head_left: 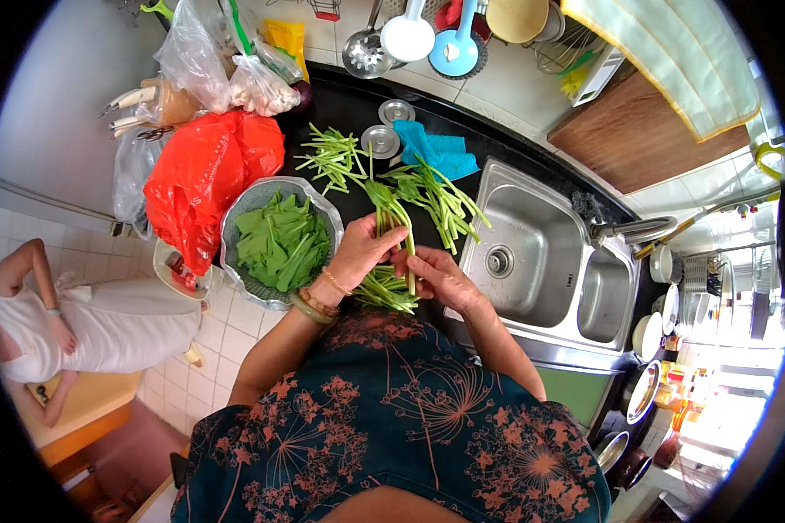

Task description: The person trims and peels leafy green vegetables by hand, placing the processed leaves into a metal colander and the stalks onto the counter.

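Observation:
Both my hands are closed on a leafy green vegetable stalk [392, 206] over the dark counter. My left hand [366, 253] grips it near the leaves, and my right hand [440, 277] pinches the stem lower down. Beneath them lies a bunch of green stems [384, 289] against the counter's front. A pile of cut stems [331, 157] sits farther back, and leafy stalks [440, 209] spread out between my hands and the sink. To the left stands a scalloped bowl [332, 218] filled with green leaves [275, 242].
A double steel sink [532, 222] with a faucet [632, 229] is on the right. Behind the stalks are a blue cloth [440, 150] and metal sink strainers [380, 140]. Red plastic bags [209, 170] crowd the left. A person in white [122, 318] is at the far left.

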`<control>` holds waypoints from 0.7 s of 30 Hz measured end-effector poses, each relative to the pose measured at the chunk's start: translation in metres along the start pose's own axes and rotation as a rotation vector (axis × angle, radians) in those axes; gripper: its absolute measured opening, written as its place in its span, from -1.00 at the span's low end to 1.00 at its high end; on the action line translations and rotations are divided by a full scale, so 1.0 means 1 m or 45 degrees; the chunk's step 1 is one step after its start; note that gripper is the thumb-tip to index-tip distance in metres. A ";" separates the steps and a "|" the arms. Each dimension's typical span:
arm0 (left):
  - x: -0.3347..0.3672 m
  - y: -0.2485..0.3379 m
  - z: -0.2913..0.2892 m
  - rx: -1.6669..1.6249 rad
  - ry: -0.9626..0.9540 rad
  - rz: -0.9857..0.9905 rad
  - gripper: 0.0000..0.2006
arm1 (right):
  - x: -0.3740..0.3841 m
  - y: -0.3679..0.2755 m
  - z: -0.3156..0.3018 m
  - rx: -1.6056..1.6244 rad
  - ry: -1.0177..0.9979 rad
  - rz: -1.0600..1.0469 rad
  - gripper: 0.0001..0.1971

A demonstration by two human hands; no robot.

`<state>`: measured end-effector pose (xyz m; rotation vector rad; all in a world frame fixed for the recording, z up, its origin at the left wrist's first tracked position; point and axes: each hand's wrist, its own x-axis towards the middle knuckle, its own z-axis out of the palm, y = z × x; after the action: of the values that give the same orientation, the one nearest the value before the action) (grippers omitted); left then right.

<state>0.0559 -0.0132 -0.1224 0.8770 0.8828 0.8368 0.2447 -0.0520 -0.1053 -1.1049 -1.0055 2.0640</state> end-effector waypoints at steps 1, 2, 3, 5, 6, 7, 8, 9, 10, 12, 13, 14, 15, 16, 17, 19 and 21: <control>-0.001 0.001 0.002 0.115 0.025 0.015 -0.80 | 0.006 0.003 -0.002 -0.237 0.107 -0.094 -0.72; 0.001 -0.004 0.003 0.281 0.095 0.082 -0.80 | 0.014 0.009 -0.007 -0.473 0.217 -0.188 -0.74; 0.002 -0.008 0.004 0.267 0.123 0.093 -0.81 | 0.020 0.014 -0.009 -0.710 0.326 -0.282 -0.75; 0.002 -0.013 0.004 0.238 0.182 0.117 -0.82 | 0.023 0.017 -0.010 -0.690 0.384 -0.316 -0.76; 0.002 -0.014 0.002 0.163 0.167 0.088 -0.83 | 0.022 0.014 -0.009 -0.667 0.375 -0.253 -0.76; 0.002 -0.014 0.000 0.088 0.152 0.060 -0.83 | 0.022 0.012 -0.008 -0.644 0.366 -0.190 -0.75; 0.001 -0.015 -0.002 0.012 0.136 0.029 -0.84 | 0.021 0.012 -0.009 -0.473 0.300 -0.153 -0.75; 0.001 -0.017 -0.003 -0.128 0.116 -0.004 -0.84 | 0.020 0.013 -0.010 -0.301 0.233 -0.117 -0.74; 0.002 -0.020 -0.004 -0.267 0.096 -0.037 -0.85 | 0.020 0.013 -0.010 -0.130 0.166 -0.081 -0.73; 0.002 -0.018 -0.002 -0.510 0.091 -0.084 -0.85 | 0.019 0.014 -0.011 0.036 0.064 -0.103 -0.71; 0.002 -0.017 -0.001 -0.611 0.106 -0.100 -0.85 | 0.019 0.014 -0.012 0.119 0.014 -0.113 -0.70; 0.003 -0.014 0.000 -0.713 0.123 -0.115 -0.84 | 0.016 0.013 -0.012 0.192 -0.051 -0.120 -0.70; 0.006 -0.014 -0.008 -0.753 0.199 -0.079 -0.84 | 0.009 0.012 -0.013 0.266 -0.115 -0.126 -0.70; 0.008 -0.011 -0.015 -0.663 0.243 -0.043 -0.83 | 0.005 0.009 -0.014 0.340 -0.179 -0.133 -0.69; 0.007 -0.005 -0.017 -0.572 0.287 -0.009 -0.83 | 0.002 0.006 -0.015 0.293 -0.182 -0.095 -0.70; 0.004 0.014 -0.009 -0.436 0.155 -0.061 -0.81 | -0.001 0.003 -0.017 0.200 -0.183 -0.015 -0.71; 0.007 0.027 0.000 -0.320 -0.013 -0.111 -0.77 | 0.002 0.003 -0.020 0.135 -0.223 0.019 -0.69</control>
<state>0.0522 0.0035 -0.1009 0.6189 0.7821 0.8457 0.2604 -0.0459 -0.1160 -0.8931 -0.9597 2.2292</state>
